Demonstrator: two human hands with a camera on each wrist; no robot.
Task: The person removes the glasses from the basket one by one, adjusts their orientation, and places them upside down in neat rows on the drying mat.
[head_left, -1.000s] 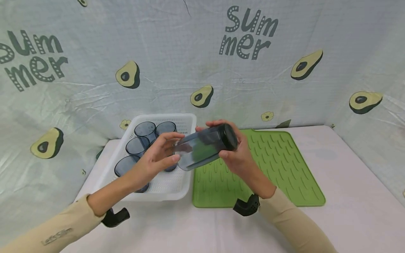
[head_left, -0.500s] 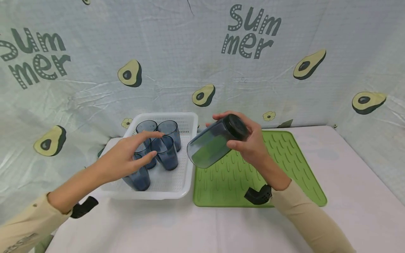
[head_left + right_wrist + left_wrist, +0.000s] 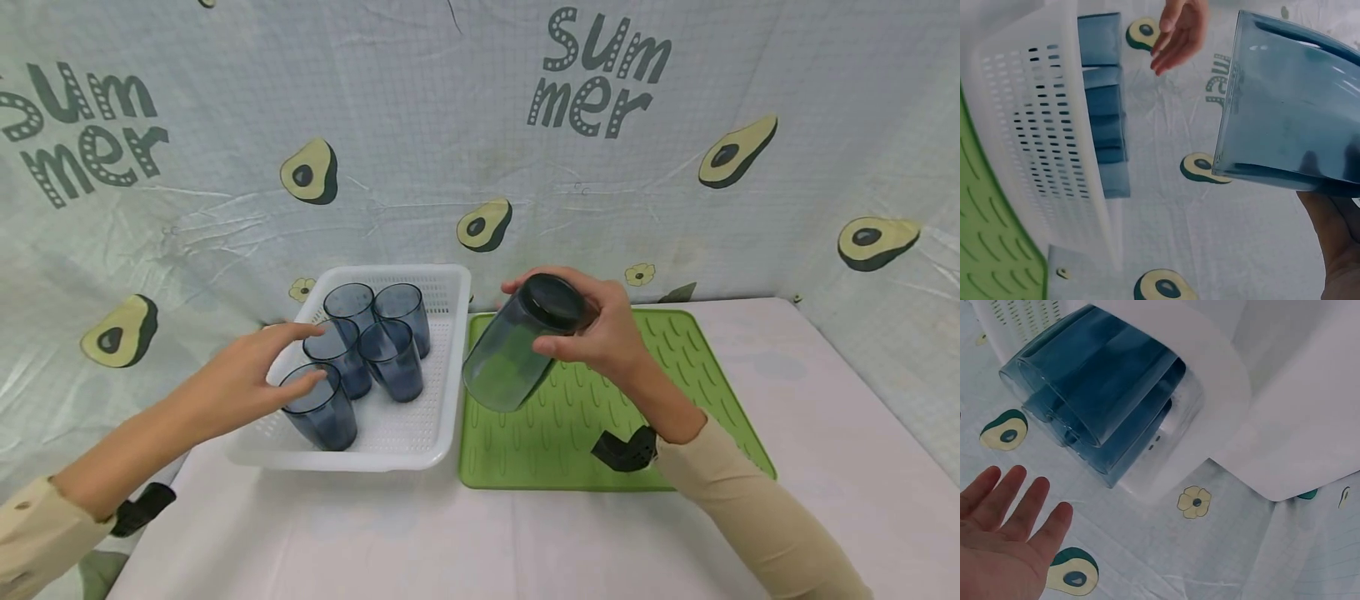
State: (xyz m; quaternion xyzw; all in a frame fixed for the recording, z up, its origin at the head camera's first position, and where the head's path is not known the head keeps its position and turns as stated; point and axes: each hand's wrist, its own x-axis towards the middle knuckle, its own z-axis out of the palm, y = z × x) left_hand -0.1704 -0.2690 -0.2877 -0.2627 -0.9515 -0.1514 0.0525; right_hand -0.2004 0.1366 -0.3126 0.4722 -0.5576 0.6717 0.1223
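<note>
A tinted blue drinking glass [image 3: 506, 362] is in my right hand [image 3: 600, 329], which grips it near its thick dark base. It hangs tilted above the green ribbed mat [image 3: 555, 454], base up and mouth toward the lower left. My left hand [image 3: 240, 375] holds nothing; thumb and fingers are spread beside the front-left glass [image 3: 330, 423] in the white basket [image 3: 360, 461]. In the left wrist view the left hand [image 3: 1013, 537] is apart from the glasses [image 3: 1100, 381]. Several like glasses stand mouth up in the basket, among them a middle one [image 3: 393, 367].
Basket and mat lie side by side on a pale-covered table [image 3: 420, 533]. The basket's perforated wall [image 3: 1041, 125] shows in the right wrist view. Behind the table hangs a sheet [image 3: 405, 108] printed with avocados and lettering.
My left hand has let go of the glass and moved left toward the front-left glass in the basket. The right hand has carried its glass right and tipped its mouth further down.
</note>
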